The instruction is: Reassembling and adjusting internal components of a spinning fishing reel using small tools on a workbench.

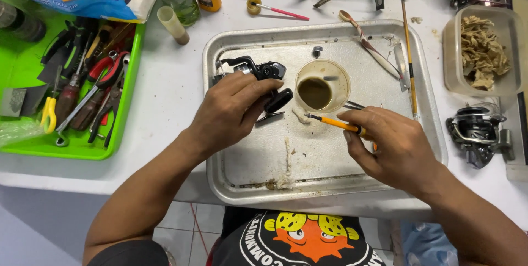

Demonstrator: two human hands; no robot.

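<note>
Over the tray, right hand holds orange screwdriver pointing left.

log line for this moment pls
left hand: holds black fishing reel | right hand: holds orange-handled tool | over metal tray

A big white table fills the view, and the light is bright; pale floor tiles show under its edge

My left hand grips a black fishing reel over the metal tray; my right hand holds an orange-handled tool.
</note>
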